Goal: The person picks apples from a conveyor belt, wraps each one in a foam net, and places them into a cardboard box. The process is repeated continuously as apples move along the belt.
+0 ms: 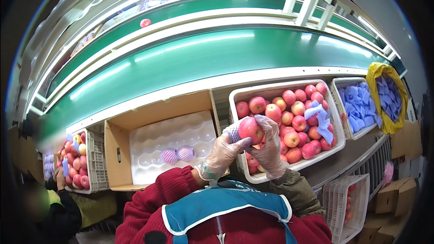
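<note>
In clear plastic gloves, my left hand (220, 154) and my right hand (269, 149) hold one red apple (251, 130) between them, over the left edge of a white plastic crate (340, 125) full of apples. A pale foam net sleeve (232, 132) is in my left hand, against the apple's left side. Blue foam pieces (317, 113) lie on the crate's apples. To the left, an open cardboard box (117, 173) holds a white moulded tray (145, 142); two apples in pink foam nets (169, 156) sit side by side in its hollows.
A green conveyor belt (203, 52) runs behind, with a single apple (145, 23) on the farther belt. At right are a basket (357, 106) and a yellow bag (400, 122) of blue foam pieces. A co-worker's hands (60, 178) are at another apple crate (96, 161), far left.
</note>
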`<state>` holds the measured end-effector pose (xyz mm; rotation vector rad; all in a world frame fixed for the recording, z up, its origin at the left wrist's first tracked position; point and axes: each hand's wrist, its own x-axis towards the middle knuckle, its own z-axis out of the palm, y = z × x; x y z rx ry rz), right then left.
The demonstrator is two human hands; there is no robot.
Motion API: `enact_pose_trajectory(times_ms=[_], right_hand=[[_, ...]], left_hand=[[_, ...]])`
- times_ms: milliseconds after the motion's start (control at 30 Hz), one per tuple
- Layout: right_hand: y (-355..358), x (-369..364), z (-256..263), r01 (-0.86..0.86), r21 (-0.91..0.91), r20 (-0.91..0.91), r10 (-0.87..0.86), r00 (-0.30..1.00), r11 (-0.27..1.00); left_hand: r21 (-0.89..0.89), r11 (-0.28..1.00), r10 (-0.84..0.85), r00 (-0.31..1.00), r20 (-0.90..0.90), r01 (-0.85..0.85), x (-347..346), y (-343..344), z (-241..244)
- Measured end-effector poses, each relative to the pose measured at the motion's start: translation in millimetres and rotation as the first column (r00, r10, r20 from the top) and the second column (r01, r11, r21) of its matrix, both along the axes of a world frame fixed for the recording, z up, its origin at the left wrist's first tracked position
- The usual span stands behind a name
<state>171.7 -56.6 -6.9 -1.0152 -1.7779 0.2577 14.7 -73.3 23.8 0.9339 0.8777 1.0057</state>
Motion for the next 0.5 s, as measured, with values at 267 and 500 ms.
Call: enact_pose_trajectory(times_ms=[267, 500], right_hand=[[-1, -22, -2, -0.267, -0.215, -0.165, 0.234, 0.958, 0.939], [23, -45, 15, -0.788, -0.283, -0.949, -0.041, 0.313, 0.547]], left_hand=[[0.08, 0.969, 0.235, 0.972, -0.012, -0.233, -31, -11, -6], [0.219, 0.974, 0.051, 0.998, 0.029, -0.056, -79, -17, -43]])
